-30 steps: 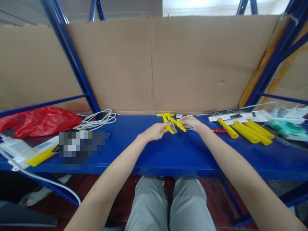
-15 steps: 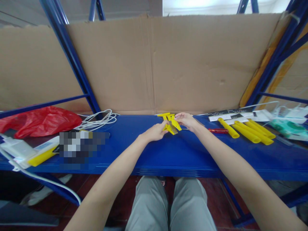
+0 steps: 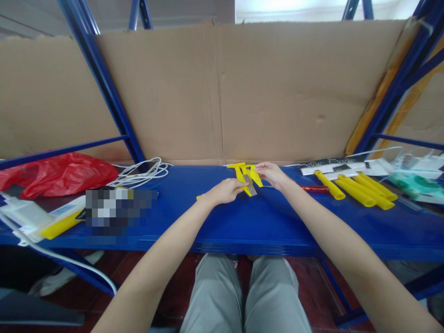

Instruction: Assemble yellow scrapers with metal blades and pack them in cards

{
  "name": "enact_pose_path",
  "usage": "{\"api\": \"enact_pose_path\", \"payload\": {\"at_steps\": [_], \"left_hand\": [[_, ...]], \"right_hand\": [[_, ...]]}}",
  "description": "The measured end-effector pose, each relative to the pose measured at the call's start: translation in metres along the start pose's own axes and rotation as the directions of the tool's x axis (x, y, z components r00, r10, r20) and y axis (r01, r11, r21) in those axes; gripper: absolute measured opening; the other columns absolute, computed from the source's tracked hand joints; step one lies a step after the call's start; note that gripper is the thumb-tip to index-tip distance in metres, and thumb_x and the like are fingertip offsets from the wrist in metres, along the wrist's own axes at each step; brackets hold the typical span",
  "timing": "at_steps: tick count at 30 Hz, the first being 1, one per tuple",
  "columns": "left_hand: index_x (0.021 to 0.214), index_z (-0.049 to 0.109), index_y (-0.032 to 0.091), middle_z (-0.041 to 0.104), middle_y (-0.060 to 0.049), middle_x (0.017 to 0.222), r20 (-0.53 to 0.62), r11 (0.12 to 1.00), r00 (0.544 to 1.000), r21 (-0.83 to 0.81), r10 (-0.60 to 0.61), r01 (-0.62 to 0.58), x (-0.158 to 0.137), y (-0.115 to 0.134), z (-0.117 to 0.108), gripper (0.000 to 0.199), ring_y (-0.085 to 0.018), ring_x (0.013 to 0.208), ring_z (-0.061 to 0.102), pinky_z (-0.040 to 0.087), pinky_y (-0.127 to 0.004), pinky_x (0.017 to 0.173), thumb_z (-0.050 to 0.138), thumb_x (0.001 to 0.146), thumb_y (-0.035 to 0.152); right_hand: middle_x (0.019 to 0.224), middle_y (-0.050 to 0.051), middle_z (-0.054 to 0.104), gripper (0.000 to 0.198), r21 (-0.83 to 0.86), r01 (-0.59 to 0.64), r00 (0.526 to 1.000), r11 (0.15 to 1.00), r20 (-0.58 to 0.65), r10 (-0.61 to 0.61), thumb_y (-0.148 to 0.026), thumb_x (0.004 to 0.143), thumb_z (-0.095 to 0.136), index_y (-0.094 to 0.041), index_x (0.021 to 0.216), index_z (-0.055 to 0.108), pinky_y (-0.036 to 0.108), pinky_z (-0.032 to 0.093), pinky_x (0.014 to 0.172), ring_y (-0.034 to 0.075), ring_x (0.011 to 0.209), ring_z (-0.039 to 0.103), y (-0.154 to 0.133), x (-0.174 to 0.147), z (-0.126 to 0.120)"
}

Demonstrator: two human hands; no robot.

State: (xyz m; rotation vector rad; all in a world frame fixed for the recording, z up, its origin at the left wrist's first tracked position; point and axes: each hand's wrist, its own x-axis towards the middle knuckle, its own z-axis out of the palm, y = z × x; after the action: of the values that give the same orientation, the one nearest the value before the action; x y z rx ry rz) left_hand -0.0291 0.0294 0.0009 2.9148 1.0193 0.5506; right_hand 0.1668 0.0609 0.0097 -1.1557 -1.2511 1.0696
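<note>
My left hand [image 3: 229, 191] is closed, its thumb and fingers pinching a flat grey metal blade [image 3: 251, 188] with yellow plastic at its edge. My right hand [image 3: 272, 173] is also closed, gripping the upper end of a yellow plastic piece [image 3: 255, 177] just right of the blade. More yellow plastic parts [image 3: 237, 165] lie on the shelf behind the blade. A small yellow end [image 3: 199, 198] pokes out beside my left wrist; the rest of it is hidden. Near my right wrist lies a screwdriver with a red handle [image 3: 315, 188].
Several yellow tube handles [image 3: 354, 190] lie at the right of the blue shelf [image 3: 256, 222], with printed packets [image 3: 333, 164] behind them. At the left are a red plastic bag [image 3: 65, 173], a coiled white cable [image 3: 152, 169] and a power strip [image 3: 31, 215]. Cardboard [image 3: 270, 92] stands behind.
My left hand has shifted slightly, and the yellow piece that was by its fingers no longer shows there. A yellow end now shows beside the left wrist. The right hand has moved slightly right.
</note>
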Motion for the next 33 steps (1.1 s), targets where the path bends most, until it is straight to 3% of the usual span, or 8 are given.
{"api": "enact_pose_path", "payload": {"at_steps": [21,33], "left_hand": [[0.122,0.059,0.020,0.064,-0.006,0.121,0.045,0.999,0.999,-0.041,-0.028,0.030,0.0000,-0.0006,0.0031,0.036,-0.020,0.108,0.061,0.044,-0.031,0.095,0.050,0.087,0.018],[0.114,0.066,0.023,0.065,-0.006,0.103,0.153,0.996,0.986,0.031,0.073,-0.079,0.0000,0.0014,-0.0002,0.032,-0.019,0.098,0.058,0.043,-0.029,0.087,0.054,0.085,0.018]], "right_hand": [[0.059,-0.004,0.059,0.017,0.029,-0.001,1.000,1.000,0.019,0.000,-0.001,0.074,0.060,-0.017,0.071,0.055,0.019,0.041,0.053,0.006,0.052,0.052,-0.0002,-0.0022,0.0010],[0.059,-0.004,0.059,0.018,0.008,-0.024,1.000,1.000,-0.007,0.024,0.001,0.073,0.060,-0.016,0.071,0.055,0.019,0.042,0.054,0.007,0.052,0.052,-0.0002,-0.0012,-0.0003]]}}
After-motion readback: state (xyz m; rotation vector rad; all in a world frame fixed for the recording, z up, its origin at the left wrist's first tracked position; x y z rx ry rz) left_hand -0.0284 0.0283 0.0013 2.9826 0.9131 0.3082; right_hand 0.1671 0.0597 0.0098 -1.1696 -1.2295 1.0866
